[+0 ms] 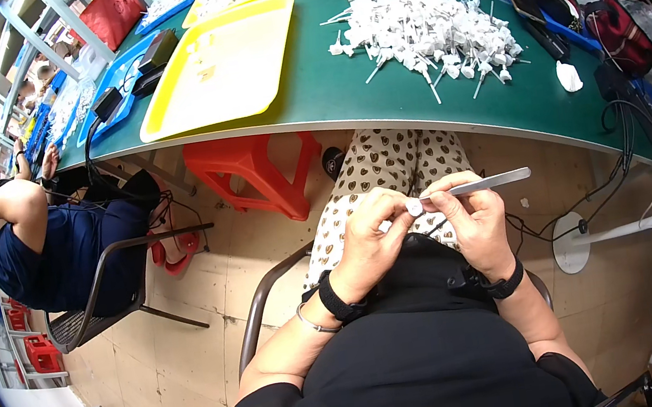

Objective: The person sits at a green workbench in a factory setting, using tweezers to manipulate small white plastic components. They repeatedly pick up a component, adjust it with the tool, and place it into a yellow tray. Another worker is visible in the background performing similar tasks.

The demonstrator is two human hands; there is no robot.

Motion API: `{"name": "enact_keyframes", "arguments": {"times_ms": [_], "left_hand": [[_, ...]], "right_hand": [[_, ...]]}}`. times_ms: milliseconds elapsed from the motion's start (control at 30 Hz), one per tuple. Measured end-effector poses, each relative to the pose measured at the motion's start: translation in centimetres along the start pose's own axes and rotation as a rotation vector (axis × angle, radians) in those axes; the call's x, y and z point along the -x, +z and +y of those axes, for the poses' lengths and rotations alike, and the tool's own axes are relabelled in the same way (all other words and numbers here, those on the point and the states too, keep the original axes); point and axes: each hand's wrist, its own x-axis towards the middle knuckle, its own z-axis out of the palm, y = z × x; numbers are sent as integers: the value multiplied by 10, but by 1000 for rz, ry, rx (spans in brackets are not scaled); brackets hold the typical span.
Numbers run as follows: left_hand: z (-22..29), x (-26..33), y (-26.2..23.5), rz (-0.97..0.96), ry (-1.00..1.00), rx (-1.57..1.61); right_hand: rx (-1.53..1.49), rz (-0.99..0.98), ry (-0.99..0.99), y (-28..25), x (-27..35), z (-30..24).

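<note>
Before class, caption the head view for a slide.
Left hand holds a small white piece; right hand, a silvery tool.

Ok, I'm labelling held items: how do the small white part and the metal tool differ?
The white part shows a roundish end; the metal tool is a slim silvery strip. The white part looks shorter than the metal tool. The left hand holds the white part, the right hand the metal tool. Both are hand-held.

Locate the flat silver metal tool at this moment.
In the head view, the flat silver metal tool is right of centre, in the person's right hand, just right of the small round white piece held in the left hand.
</note>
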Motion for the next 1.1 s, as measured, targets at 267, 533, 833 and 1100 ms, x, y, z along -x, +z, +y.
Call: {"name": "enact_keyframes", "arguments": {"times_ms": [267, 533, 833, 1100], "left_hand": [[1, 1, 1, 16, -15, -17], [3, -1, 0, -1, 3, -27], [2, 0, 0, 5, 7, -14], [0, 1, 1, 7, 9, -6]], "right_hand": [[47, -3, -27, 0, -1, 0], [26, 9, -13, 2, 0, 1], [1, 14, 1, 2, 0, 1], [23, -2, 4, 0, 1, 2]]}}
